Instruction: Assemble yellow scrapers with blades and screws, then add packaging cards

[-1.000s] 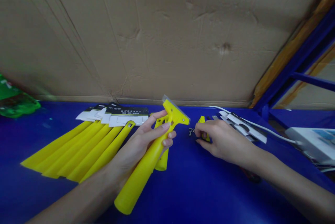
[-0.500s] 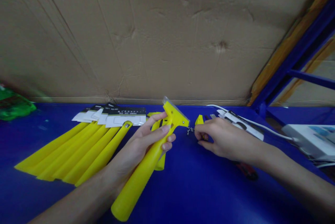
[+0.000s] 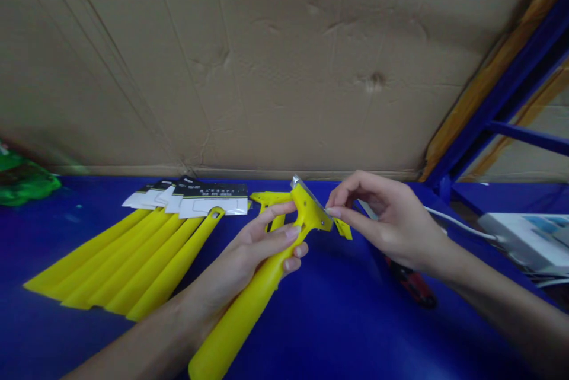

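Note:
My left hand is wrapped round the yellow handle of a scraper, tilted with its head up and to the right. A metal blade edge runs along that head. Thumb and forefinger of my right hand pinch together right at the blade side of the head; the thing between them is too small to make out. Just below these fingertips shows a small yellow plastic piece. Behind my left hand, partly hidden, lies another yellow scraper head.
Several yellow scraper handles with black-and-white packaging cards lie fanned out at left. A red and black tool rests below my right wrist. At right are a white box with a cable and a blue frame; cardboard stands behind.
My right hand has moved up from the tabletop beside the small metal parts to the scraper's head. The scraper in my left hand has shifted slightly right and down.

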`<state>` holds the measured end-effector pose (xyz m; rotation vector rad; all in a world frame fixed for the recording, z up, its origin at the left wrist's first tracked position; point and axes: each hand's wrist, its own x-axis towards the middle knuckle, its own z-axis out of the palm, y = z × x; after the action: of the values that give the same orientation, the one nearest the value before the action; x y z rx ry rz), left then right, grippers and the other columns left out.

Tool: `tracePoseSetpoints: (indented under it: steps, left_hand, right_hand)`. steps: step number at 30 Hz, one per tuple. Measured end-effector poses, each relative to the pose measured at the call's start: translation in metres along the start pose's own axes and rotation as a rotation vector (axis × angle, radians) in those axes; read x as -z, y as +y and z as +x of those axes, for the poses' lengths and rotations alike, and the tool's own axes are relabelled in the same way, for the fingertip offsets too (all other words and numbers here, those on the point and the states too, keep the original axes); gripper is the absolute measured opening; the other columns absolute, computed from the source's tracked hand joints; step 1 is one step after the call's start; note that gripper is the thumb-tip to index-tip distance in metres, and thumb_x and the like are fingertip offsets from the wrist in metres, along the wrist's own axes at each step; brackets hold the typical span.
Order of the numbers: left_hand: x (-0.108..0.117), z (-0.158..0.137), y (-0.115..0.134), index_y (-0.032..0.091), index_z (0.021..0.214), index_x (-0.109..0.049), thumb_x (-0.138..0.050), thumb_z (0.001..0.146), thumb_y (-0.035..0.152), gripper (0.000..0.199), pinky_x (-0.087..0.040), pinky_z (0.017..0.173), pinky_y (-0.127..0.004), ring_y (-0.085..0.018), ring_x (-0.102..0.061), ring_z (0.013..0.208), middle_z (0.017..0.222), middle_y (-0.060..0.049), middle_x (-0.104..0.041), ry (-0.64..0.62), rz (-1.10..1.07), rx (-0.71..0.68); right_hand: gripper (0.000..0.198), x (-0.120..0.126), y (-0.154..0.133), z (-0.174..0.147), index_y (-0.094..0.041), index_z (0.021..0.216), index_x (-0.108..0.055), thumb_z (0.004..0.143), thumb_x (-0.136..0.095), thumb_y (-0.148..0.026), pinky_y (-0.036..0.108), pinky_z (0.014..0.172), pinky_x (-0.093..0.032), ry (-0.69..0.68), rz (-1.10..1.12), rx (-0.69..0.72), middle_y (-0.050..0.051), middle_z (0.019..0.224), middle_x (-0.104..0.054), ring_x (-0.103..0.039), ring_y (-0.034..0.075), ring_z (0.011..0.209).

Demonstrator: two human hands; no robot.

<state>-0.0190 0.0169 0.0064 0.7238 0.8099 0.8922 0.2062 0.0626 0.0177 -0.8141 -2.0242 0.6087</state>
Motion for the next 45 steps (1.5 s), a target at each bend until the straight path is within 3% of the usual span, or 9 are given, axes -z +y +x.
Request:
tracePoseSetpoints:
  steps: [4, 14, 19, 24, 28, 34, 38, 42, 45]
  left_hand:
    - [-0.003, -0.001, -0.005, 0.022, 0.123, -0.056, -0.078, 0.09, 0.017, 0.041, -0.041, 0.059, -0.016, -0.007, -0.06, 0.059, 0.077, 0.0, -0.066, -0.072, -0.041, 0.022]
    - [0.001, 0.004, -0.012, 0.023, 0.116, -0.053, -0.086, 0.082, 0.02, 0.047, -0.038, 0.057, -0.017, -0.006, -0.059, 0.057, 0.079, 0.002, -0.066, -0.122, -0.075, 0.032]
    - [0.007, 0.011, -0.022, 0.023, 0.116, -0.054, -0.087, 0.082, 0.024, 0.047, -0.034, 0.054, -0.018, -0.007, -0.058, 0.055, 0.074, 0.002, -0.066, -0.19, -0.072, -0.026]
    - [0.006, 0.008, -0.02, 0.023, 0.115, -0.056, -0.085, 0.084, 0.021, 0.043, -0.036, 0.056, -0.018, -0.006, -0.057, 0.055, 0.075, 0.001, -0.067, -0.22, -0.082, 0.003]
    - [0.0, 0.0, -0.011, 0.024, 0.114, -0.057, -0.083, 0.086, 0.02, 0.039, -0.037, 0.057, -0.018, -0.006, -0.058, 0.057, 0.075, 0.001, -0.066, -0.233, -0.083, 0.075]
    - [0.001, 0.001, -0.012, 0.023, 0.115, -0.059, -0.082, 0.087, 0.02, 0.036, -0.039, 0.059, -0.017, -0.008, -0.059, 0.059, 0.074, -0.001, -0.067, -0.219, -0.084, 0.055]
    - [0.001, 0.004, -0.018, 0.022, 0.117, -0.059, -0.084, 0.084, 0.017, 0.042, -0.039, 0.056, -0.017, -0.008, -0.058, 0.061, 0.084, -0.002, -0.066, -0.113, -0.117, -0.012]
    - [0.0, 0.004, -0.017, 0.024, 0.123, -0.053, -0.083, 0.084, 0.016, 0.05, -0.039, 0.055, -0.015, -0.007, -0.058, 0.06, 0.083, -0.001, -0.064, -0.042, -0.127, -0.013]
    - [0.0, 0.002, -0.013, 0.025, 0.129, -0.047, -0.079, 0.087, 0.015, 0.053, -0.041, 0.057, -0.014, -0.007, -0.059, 0.057, 0.077, 0.0, -0.063, -0.017, -0.121, -0.014]
  right_hand:
    - [0.014, -0.011, 0.0, -0.004, -0.022, 0.087, -0.062, 0.091, -0.073, -0.015, 0.029, 0.076, -0.052, 0.105, 0.078, 0.027, -0.001, 0.087, -0.07, -0.066, 0.015, 0.081]
    - [0.014, -0.012, -0.002, -0.004, -0.022, 0.088, -0.062, 0.09, -0.072, -0.011, 0.027, 0.073, -0.05, 0.039, 0.069, 0.037, -0.003, 0.084, -0.067, -0.061, 0.013, 0.076]
    - [0.015, -0.01, -0.002, -0.003, -0.022, 0.093, -0.063, 0.089, -0.072, -0.011, 0.028, 0.075, -0.049, 0.009, 0.066, 0.019, -0.003, 0.085, -0.066, -0.061, 0.012, 0.077]
    - [0.027, -0.006, 0.007, 0.001, -0.022, 0.103, -0.065, 0.083, -0.083, -0.024, 0.029, 0.073, -0.049, 0.008, 0.218, -0.075, -0.002, 0.089, -0.063, -0.059, 0.014, 0.08]
    - [0.042, -0.003, 0.011, 0.003, -0.021, 0.105, -0.066, 0.073, -0.091, -0.032, 0.028, 0.068, -0.047, -0.032, 0.35, -0.227, -0.002, 0.089, -0.06, -0.056, 0.014, 0.078]
    - [0.055, -0.007, 0.006, 0.004, -0.02, 0.102, -0.067, 0.061, -0.097, -0.04, 0.026, 0.059, -0.045, -0.004, 0.353, -0.413, -0.003, 0.084, -0.061, -0.054, 0.012, 0.068]
    - [0.048, -0.004, -0.001, 0.007, -0.019, 0.101, -0.067, 0.069, -0.091, -0.046, 0.026, 0.061, -0.046, 0.046, 0.348, -0.402, -0.001, 0.082, -0.065, -0.058, 0.013, 0.07]
    - [0.037, 0.017, 0.002, 0.01, -0.02, 0.094, -0.066, 0.082, -0.078, -0.052, 0.028, 0.06, -0.047, 0.102, 0.125, -0.335, 0.0, 0.078, -0.069, -0.061, 0.014, 0.066]
    - [0.024, 0.036, 0.011, 0.001, -0.021, 0.088, -0.066, 0.088, -0.071, -0.044, 0.028, 0.054, -0.042, -0.082, -0.357, -0.331, -0.001, 0.064, -0.067, -0.06, 0.016, 0.055]
